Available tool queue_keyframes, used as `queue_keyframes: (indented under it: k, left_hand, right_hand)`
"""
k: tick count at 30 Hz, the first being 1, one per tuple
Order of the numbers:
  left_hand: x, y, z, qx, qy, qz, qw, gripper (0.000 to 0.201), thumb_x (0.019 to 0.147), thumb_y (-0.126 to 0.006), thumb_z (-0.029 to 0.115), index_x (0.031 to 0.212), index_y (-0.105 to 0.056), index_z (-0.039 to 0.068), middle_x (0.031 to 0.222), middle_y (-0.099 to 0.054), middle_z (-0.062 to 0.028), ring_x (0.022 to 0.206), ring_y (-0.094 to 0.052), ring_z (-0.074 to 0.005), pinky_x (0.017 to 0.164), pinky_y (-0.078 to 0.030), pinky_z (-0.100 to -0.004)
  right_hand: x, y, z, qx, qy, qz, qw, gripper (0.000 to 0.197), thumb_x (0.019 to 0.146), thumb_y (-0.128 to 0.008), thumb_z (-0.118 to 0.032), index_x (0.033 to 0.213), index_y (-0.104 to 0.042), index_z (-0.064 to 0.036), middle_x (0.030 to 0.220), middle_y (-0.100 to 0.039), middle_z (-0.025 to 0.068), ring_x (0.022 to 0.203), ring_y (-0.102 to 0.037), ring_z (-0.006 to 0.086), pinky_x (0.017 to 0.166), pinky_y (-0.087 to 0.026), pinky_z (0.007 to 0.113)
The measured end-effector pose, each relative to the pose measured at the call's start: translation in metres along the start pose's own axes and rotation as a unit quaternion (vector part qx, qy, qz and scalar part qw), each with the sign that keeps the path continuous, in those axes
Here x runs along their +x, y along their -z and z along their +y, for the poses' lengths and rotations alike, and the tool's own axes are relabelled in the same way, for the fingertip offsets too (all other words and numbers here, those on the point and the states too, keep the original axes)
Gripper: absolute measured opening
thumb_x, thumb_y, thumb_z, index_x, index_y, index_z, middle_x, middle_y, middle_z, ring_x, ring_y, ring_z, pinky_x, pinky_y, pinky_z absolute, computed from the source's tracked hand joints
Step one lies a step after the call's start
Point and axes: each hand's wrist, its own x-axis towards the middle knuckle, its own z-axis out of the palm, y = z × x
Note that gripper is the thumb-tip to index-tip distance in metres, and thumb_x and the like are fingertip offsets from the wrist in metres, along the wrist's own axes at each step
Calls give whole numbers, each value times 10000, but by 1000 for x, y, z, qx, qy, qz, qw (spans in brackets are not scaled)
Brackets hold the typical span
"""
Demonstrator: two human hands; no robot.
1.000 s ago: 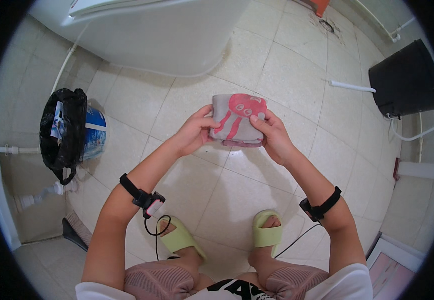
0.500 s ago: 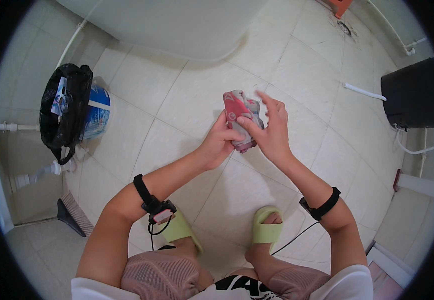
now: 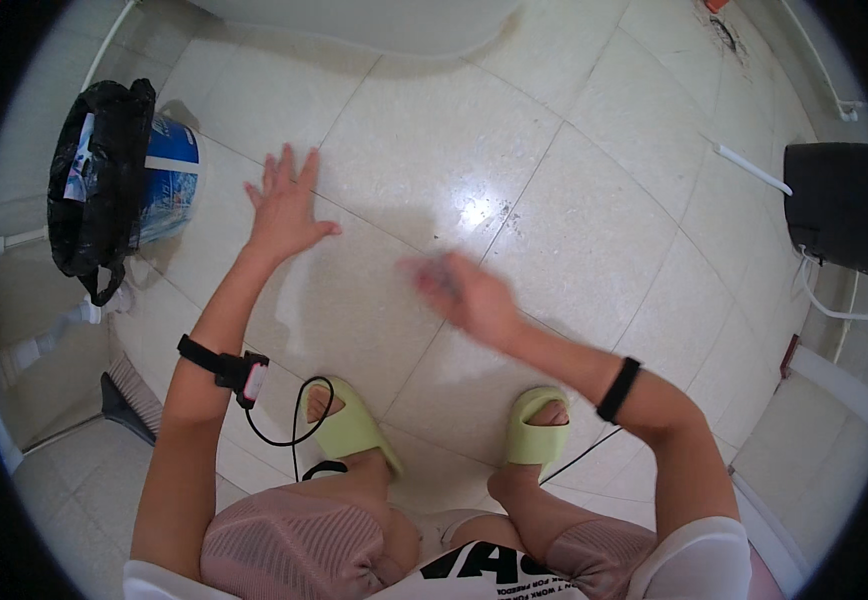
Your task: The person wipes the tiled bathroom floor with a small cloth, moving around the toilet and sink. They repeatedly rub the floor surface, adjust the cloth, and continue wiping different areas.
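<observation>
My left hand [image 3: 289, 212] is open above the tiled floor, fingers spread, with nothing in it. The bin stands just to its left. In the middle of the view my right hand [image 3: 481, 303] is closed and smeared by motion. A crumpled red and grey patterned cloth [image 3: 434, 276] shows at its fingers, blurred and mostly covered by the hand. Just beyond the right hand, small dark specks [image 3: 506, 227] lie on the floor tiles beside a bright glare.
A blue bin [image 3: 171, 180] lined with a black bag [image 3: 104, 190] stands at the left, with a broom [image 3: 131, 405] nearer me. A black container [image 3: 839, 208] and a white hose [image 3: 752, 168] are at the right. My green slippers [image 3: 354, 430] rest on the floor.
Both hands were together on the folded cloth. The left hand has let go and swung left, while the right has lowered with the cloth. The view has shifted slightly, and floor specks now show.
</observation>
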Motion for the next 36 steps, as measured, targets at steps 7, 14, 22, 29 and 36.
queue_keyframes:
  k: [7,14,22,29,36]
  left_hand:
    - [5,-2,-9,-25,57,-72,995,1370,546,-975,376,1622,-175,96,1628,-116,-362,1473,-178,-598,1100,-264,-763]
    - [9,-4,-11,-2,41,-58,997,1349,514,-991,337,1585,-237,15,1585,-171,-412,1411,-266,-648,1100,-355,-687]
    - [14,-5,-12,21,18,-54,998,1363,475,-991,368,1553,-264,-44,1511,-251,-474,1393,-337,-613,1196,-317,-528]
    - [13,-12,-11,34,45,-44,997,1349,494,-983,380,1586,-265,45,1570,-241,-401,1421,-321,-590,1171,-359,-541]
    - [6,-14,-19,-8,39,-3,999,1321,514,-963,416,1603,-280,113,1619,-224,-326,1450,-279,-576,1148,-308,-668]
  right_hand:
    - [0,-45,52,-150,209,-194,947,204,938,-569,-219,1118,-603,-130,965,-589,79,865,-633,272,667,-559,387]
    - [146,136,109,-342,-187,241,889,216,989,-581,-288,1120,-626,-123,1072,-650,133,953,-672,334,749,-548,469]
    - [-53,-20,18,-64,35,-153,986,293,857,-641,-169,1139,-595,-106,993,-600,115,935,-630,340,750,-537,449]
    - [-86,-136,-40,-133,144,-164,967,288,894,-602,-202,1157,-579,-87,1015,-600,104,943,-630,261,729,-564,423]
    - [37,67,115,-365,14,39,930,187,956,-561,-154,1129,-633,-145,1084,-636,88,1037,-630,279,825,-542,430]
